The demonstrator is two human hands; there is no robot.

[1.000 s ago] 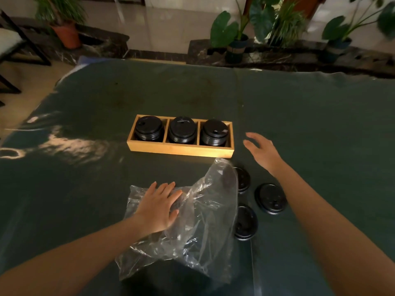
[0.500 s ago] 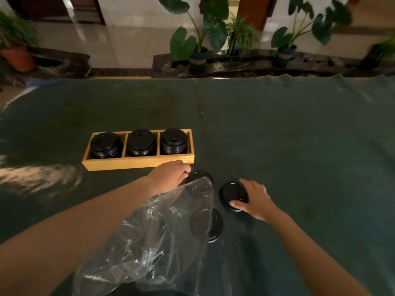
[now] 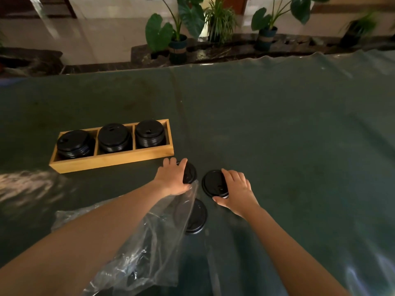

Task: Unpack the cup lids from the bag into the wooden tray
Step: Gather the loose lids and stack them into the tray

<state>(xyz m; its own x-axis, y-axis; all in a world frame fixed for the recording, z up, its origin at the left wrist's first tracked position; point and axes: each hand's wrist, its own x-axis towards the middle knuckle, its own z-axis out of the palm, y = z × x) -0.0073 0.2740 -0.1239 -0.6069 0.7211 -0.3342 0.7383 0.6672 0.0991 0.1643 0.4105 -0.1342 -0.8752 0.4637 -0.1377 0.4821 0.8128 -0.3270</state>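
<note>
While each hand [image 3: 173, 178] [image 3: 237, 190] grips one lid [image 3: 190, 173] [image 3: 212, 183] beside the tray [image 3: 111, 162], open cloth [image 3: 288, 135] spreads rightward.

You see a dim, warm-toned scene, daylight from the bright floor [image 3: 102, 39] beyond, glare streaks on the dark table cover [image 3: 277, 135] at left, smeared edges, wide-angle bending.

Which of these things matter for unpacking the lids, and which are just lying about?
Job: wooden tray with three lid stacks; plastic bag; lid under left hand; lid under right hand; third loose lid.

Lying about: potted plants; green table cover.
</note>
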